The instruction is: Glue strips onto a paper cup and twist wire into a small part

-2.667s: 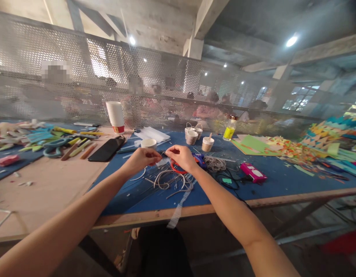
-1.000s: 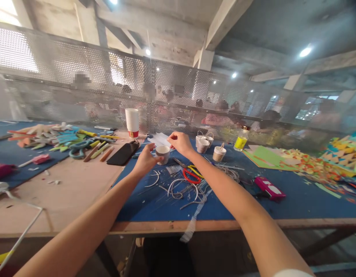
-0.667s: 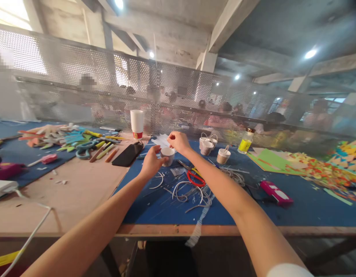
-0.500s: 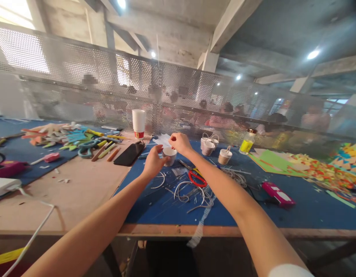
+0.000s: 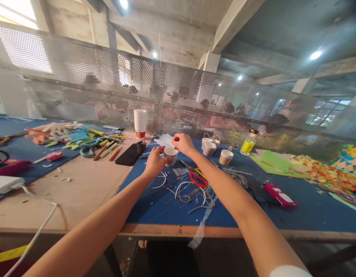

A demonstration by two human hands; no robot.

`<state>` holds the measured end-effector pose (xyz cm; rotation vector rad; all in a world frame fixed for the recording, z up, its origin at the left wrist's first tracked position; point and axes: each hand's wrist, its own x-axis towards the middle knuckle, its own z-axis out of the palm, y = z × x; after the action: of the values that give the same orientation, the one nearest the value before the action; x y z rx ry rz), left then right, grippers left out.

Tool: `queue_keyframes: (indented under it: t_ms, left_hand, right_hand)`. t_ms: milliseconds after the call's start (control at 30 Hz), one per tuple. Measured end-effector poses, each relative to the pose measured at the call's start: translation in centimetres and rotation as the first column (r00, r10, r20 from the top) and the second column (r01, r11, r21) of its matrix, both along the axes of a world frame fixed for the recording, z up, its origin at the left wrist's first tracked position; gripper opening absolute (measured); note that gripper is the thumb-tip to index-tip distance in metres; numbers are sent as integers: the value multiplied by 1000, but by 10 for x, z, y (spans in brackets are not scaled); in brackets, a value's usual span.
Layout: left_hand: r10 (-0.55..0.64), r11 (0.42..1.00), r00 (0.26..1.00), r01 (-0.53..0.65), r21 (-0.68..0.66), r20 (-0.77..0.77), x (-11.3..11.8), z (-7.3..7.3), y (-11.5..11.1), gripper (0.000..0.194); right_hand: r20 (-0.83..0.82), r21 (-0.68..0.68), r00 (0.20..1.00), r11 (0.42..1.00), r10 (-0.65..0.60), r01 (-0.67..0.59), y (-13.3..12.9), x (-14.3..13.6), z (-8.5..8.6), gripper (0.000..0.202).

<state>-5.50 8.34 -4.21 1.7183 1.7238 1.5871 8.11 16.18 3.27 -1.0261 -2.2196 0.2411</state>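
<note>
My left hand (image 5: 155, 162) is closed around the near-left side of a small white paper cup (image 5: 172, 157), which stands upright over the blue mat. Above the cup's rim, my right hand (image 5: 183, 144) has its fingertips pinched together; whatever they grip is too small to make out. Just behind the cup lies a white paper sheet (image 5: 164, 140). Red-and-yellow-handled scissors (image 5: 198, 179) rest close by on the right, beside loops of white cord (image 5: 185, 193).
Small cups with cord handles (image 5: 209, 147) stand beyond my right hand, near a yellow-labelled bottle (image 5: 248, 142). A black phone (image 5: 130, 154) and tall cup stack (image 5: 140, 122) sit left. Pink glue gun (image 5: 280, 195) lies right. Perforated metal panel (image 5: 178, 82) rises behind the table.
The view has shifted slightly, so everything sits a little further right. Both hands stay at the cup in nearly the same pose.
</note>
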Motion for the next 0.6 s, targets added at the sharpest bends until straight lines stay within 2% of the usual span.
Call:
queue_keyframes:
  t_ms: [300,467,600]
  left_hand:
    - [0,1000,1000,0,-9,5,-2,-2,4,50]
    - [-16,1000,1000,16,-19,-1,-4,-4,5,57]
    - [23,999,998,-21,34,-54,-1,5,-6,53]
  right_hand:
    - [-45,-8,999,1000,11,-12,-5,7,6,12]
    - [-199,-24,980,999,28,-33,-11,19,10,12]
    - [-324,-124,945,989,39,-83,-25,44,12,14]
